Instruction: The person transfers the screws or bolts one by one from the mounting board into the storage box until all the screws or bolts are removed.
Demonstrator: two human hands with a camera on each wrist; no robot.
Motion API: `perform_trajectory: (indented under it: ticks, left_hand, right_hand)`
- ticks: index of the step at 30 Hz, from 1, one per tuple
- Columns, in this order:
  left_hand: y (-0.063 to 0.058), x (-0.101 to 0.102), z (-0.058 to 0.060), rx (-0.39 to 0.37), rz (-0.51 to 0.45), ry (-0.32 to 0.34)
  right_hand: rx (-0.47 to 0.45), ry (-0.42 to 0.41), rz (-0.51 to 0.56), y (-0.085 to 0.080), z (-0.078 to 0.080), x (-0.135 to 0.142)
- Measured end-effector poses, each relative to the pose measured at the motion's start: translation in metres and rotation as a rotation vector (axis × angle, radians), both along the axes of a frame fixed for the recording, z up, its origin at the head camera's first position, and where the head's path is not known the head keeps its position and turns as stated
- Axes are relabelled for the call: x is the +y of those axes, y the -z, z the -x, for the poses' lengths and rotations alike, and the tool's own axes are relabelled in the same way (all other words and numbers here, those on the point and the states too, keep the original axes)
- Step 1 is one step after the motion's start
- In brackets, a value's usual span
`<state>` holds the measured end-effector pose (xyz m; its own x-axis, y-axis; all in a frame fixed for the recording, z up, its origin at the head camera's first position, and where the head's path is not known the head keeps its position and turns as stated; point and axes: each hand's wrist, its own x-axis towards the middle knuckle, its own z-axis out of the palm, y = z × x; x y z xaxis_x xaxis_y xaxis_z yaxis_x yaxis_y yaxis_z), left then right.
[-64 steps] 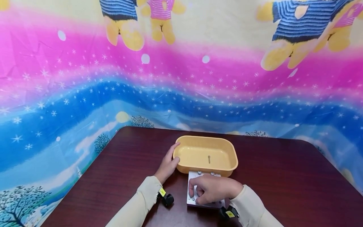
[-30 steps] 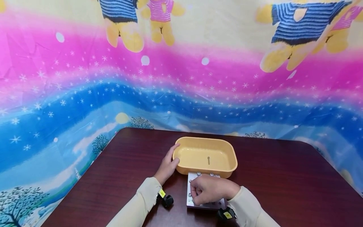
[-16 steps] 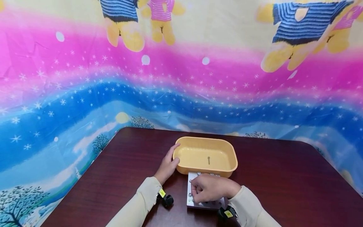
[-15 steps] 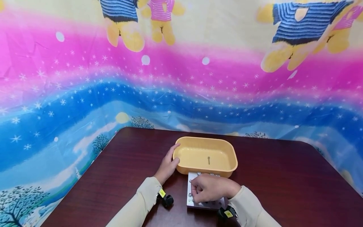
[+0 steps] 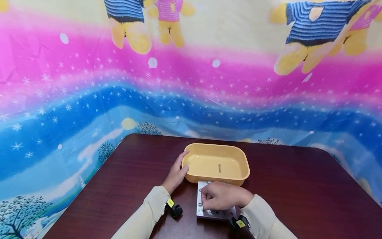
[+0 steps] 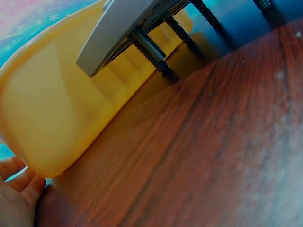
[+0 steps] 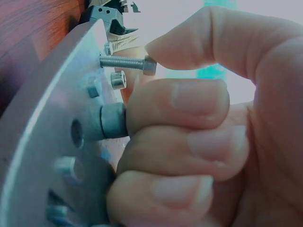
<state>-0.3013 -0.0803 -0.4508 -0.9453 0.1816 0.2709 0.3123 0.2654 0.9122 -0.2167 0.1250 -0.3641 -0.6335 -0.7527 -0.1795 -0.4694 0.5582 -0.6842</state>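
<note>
My left hand (image 5: 176, 174) grips the left end of a yellow plastic tray (image 5: 201, 176), its thumb on the rim; in the left wrist view its fingers (image 6: 19, 189) lie at the tray's corner. A single bolt (image 5: 219, 168) lies inside the tray. Just in front is a silver metal plate (image 5: 200, 197) with bolts through it. Over the plate my right hand (image 5: 222, 196) is curled, holding a bolt (image 7: 125, 62) by its head. That bolt stands out from the plate with its thread showing, a fingertip against the head. The other fingers curl close beside a thick round metal piece (image 7: 113, 120).
Threaded bolt ends (image 6: 149, 49) stick out under the plate, above the dark red wooden table (image 5: 143, 156). Other bolt heads (image 7: 118, 80) stand on the plate near the held one. A printed cloth (image 5: 191, 83) hangs behind the table.
My right hand's thumb and index finger, spread apart about two seconds ago, have drawn together over the plate, and the hand has shifted slightly. The left hand and tray stay put.
</note>
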Motion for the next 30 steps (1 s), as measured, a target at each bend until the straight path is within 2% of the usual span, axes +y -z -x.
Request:
perform_trajectory:
  ticks: [5,11,14,30]
  left_hand:
    - [-0.006,0.001,-0.003,-0.014,-0.005,0.007]
    - [-0.031,0.001,-0.022,-0.014,0.003,0.023]
    - [-0.038,0.001,-0.027,0.001,0.006,0.019]
    - [-0.039,0.001,-0.028,0.004,0.003,0.019]
  right_hand:
    - [-0.012,0.007,0.0,-0.001,0.0,0.0]
    - [-0.014,0.01,0.004,0.0,-0.001,0.0]
    - [-0.017,0.009,0.002,0.0,0.0,0.0]
    - [-0.02,-0.003,0.008,0.001,0.002,-0.001]
